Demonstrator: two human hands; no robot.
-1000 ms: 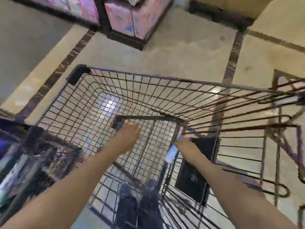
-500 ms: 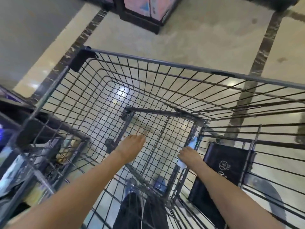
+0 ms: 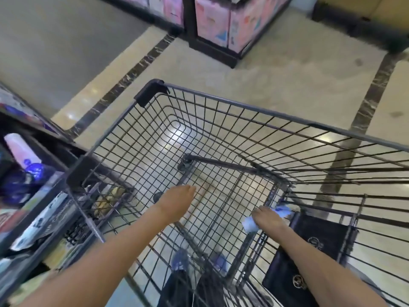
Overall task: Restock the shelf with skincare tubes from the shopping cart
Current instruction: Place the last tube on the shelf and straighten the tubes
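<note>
The wire shopping cart [image 3: 223, 103] stands in front of me, its basket floor bare. My right hand [image 3: 269, 219] is inside the cart by the folding seat flap, shut on a white and blue skincare tube [image 3: 250, 226] that sticks out on both sides of the fist. My left hand [image 3: 177, 202] reaches over the wire flap with fingers stretched forward and nothing in it. The shelf [image 3: 44, 196] is at my left, with a pink and white tube [image 3: 20, 149] and blue packs on it.
A black bag [image 3: 309, 251] with gold emblems lies in the cart, right of my right hand. A display of pink boxes [image 3: 217, 25] stands on the tiled floor ahead. My feet show below the cart.
My left hand has come off the flap's top bar and drawn back toward me. My right hand keeps the tube and has dropped slightly. The view has swung, so the shelf at left shows more.
</note>
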